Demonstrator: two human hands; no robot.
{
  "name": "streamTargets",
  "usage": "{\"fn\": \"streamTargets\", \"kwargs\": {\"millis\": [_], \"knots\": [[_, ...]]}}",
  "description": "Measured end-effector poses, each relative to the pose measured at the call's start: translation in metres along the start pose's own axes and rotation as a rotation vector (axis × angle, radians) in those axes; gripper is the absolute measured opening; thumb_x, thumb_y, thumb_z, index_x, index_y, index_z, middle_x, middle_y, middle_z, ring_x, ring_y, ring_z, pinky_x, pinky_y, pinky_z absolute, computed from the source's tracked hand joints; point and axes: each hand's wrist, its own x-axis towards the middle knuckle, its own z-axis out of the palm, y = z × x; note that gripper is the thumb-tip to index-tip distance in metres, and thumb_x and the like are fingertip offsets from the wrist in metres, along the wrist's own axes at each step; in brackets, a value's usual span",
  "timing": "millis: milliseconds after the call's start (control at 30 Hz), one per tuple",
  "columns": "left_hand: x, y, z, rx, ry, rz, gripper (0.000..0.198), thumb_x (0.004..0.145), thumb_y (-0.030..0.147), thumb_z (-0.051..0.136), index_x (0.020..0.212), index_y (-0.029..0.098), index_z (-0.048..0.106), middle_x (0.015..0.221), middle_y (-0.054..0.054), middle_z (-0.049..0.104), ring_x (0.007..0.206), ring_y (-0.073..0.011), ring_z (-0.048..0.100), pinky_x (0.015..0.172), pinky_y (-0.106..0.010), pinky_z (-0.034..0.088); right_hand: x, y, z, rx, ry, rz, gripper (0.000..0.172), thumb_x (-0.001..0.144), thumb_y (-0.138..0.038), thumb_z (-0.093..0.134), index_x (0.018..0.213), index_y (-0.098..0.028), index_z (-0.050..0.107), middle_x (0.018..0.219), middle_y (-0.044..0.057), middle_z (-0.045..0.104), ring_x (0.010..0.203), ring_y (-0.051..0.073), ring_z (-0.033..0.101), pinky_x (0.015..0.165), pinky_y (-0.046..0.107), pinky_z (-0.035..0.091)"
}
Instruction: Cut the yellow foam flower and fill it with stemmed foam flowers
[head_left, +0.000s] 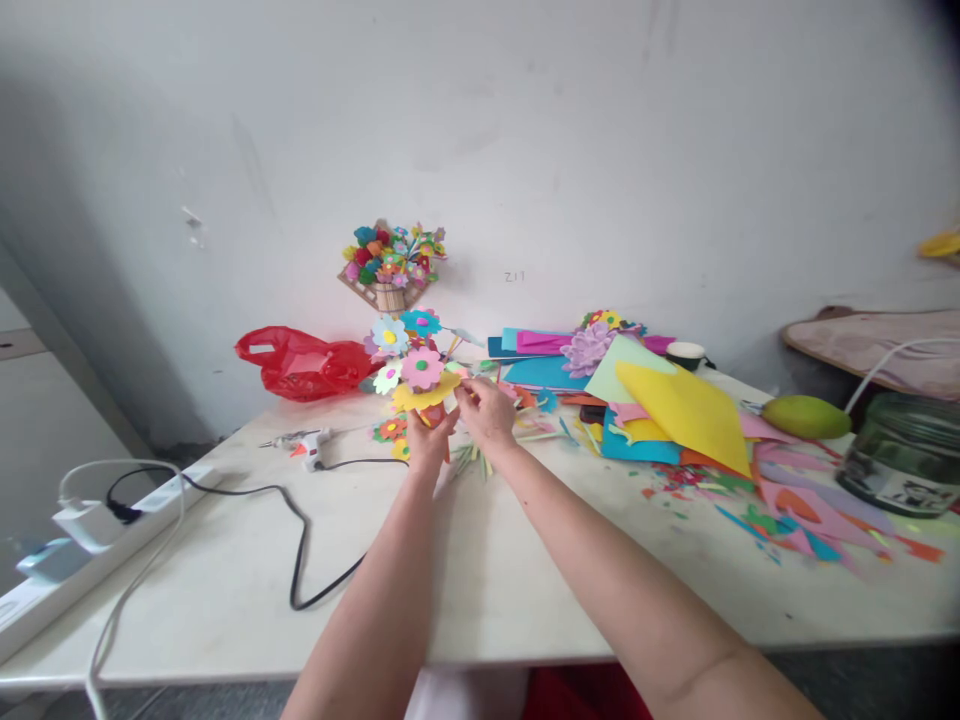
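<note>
A small craft flower pot [433, 413], orange with a scalloped yellow collar [420, 395], stands at the middle of the table. Pink, pale blue, teal and white foam flowers [421, 368] rise above the collar. My left hand [427, 443] is closed round the pot's lower part from the near side. At the collar's right edge, my right hand [489, 412] pinches with thumb and fingers. Whether a smaller piece sits in that pinch is hidden. Thin green stems or strips [472, 460] lie beneath my right hand, and orange and yellow flowers [393, 430] rest left of the pot.
A hot glue gun [311, 450] lies left, its black cord [304, 545] looping toward a power strip [161, 500]. Behind it sits a red plastic bag [300, 365]. Foam sheets [686, 410], scraps [810, 510], a green mango-like fruit [806, 417] and a glass jar [904, 455] occupy the right.
</note>
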Motion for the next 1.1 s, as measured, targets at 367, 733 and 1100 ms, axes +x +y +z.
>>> {"fn": "streamTargets", "kwargs": {"millis": [367,733,1100], "knots": [[0.001,0.007,0.000,-0.037,0.145,-0.089,0.042,0.053,0.033,0.078,0.078,0.017,0.048,0.062,0.005,0.055,0.048,-0.0089,0.052,0.049,-0.023,0.046,0.027,0.063,-0.033,-0.073,0.123,0.321,0.034,0.090,-0.035,0.039,0.097,-0.021,0.069,0.096,0.006,0.071,0.087,0.019,0.061,0.072,0.025,0.040],[0.003,-0.002,-0.002,-0.194,0.032,-0.096,0.045,0.054,0.035,0.079,0.083,0.018,0.048,0.062,0.007,0.050,0.046,-0.0059,0.046,0.048,-0.022,0.046,0.017,0.096,-0.024,-0.392,-0.058,0.370,0.030,0.084,-0.021,0.045,0.102,-0.023,0.069,0.096,0.009,0.070,0.089,0.021,0.064,0.072,0.029,0.044],[0.003,-0.006,-0.004,-0.201,-0.016,-0.131,0.044,0.055,0.036,0.076,0.083,0.019,0.048,0.065,0.006,0.053,0.049,-0.0071,0.049,0.052,-0.024,0.047,-0.003,0.076,0.006,-0.543,-0.357,-0.008,0.040,0.080,-0.009,0.044,0.108,-0.026,0.067,0.113,0.006,0.066,0.105,0.022,0.058,0.082,0.032,0.044]]}}
